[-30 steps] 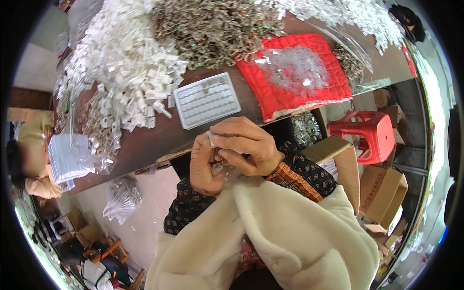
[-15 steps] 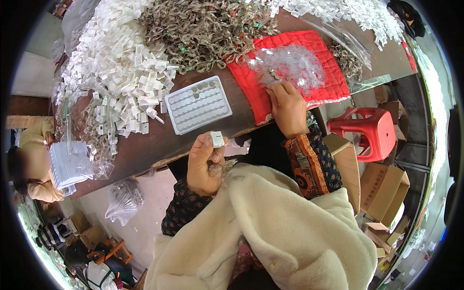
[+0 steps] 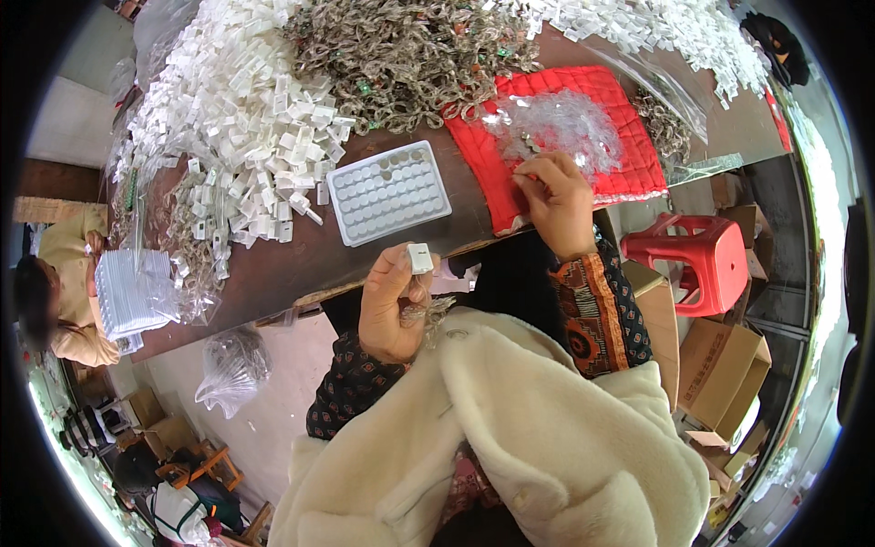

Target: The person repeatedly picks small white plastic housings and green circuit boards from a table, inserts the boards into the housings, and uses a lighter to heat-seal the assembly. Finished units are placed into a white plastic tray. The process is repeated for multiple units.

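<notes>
My bench: dark brown table [image 3: 301,264], long edge toward me. On it: heap of small white plastic boxes [image 3: 241,128] at left, tangle of metal chains [image 3: 410,50] in middle, white compartment tray [image 3: 389,192] near front edge, red quilted mat [image 3: 629,155] at right, more white boxes [image 3: 674,32] along far side.
</notes>
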{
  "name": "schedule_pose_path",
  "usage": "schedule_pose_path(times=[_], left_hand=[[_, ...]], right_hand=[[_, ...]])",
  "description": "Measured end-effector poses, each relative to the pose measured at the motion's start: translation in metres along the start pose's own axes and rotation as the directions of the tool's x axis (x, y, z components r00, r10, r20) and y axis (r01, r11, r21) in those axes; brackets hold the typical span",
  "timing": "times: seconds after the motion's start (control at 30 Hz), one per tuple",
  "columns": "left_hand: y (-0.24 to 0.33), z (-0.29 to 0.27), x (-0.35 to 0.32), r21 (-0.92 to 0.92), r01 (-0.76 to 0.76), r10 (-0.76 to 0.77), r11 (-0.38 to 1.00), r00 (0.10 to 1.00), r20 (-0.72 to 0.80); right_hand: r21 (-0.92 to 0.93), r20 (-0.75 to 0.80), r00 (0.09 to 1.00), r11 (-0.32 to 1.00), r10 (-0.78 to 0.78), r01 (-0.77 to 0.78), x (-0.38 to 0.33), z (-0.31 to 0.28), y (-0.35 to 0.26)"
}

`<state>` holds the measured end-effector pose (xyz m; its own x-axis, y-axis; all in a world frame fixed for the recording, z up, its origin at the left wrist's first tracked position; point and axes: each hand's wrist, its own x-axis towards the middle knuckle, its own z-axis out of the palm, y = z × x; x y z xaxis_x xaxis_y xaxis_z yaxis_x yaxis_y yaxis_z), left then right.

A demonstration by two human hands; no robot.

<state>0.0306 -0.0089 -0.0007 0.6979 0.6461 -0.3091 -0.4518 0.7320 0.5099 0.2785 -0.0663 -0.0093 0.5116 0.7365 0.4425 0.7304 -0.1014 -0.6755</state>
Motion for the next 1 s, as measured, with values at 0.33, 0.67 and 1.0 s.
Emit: schedule_pose_path(times=[0.33,0.67,1.0], left_hand=[[-0.001,0.001,-0.002,0.027,-0.053,0.052,0.998,0.998,0.033],[0.002,0.006,-0.012,-0.049,-0.159,0.159,0.986,0.987,0.007],[0.013,-0.002,-0.017,0.004,-0.186,0.186,0.983,0.982,0.024]], right_hand=[[0.408,0.199,0.971,0.889,0.136,-0.208,-0.002,-0.011,-0.054],[0.477,0.275,0.94,0.877,-0.203,0.05,-0.023,0.013,-0.117],[0.453,0.379,0.901,0.891,-0.209,0.016,-0.02,0.015,-0.127]])
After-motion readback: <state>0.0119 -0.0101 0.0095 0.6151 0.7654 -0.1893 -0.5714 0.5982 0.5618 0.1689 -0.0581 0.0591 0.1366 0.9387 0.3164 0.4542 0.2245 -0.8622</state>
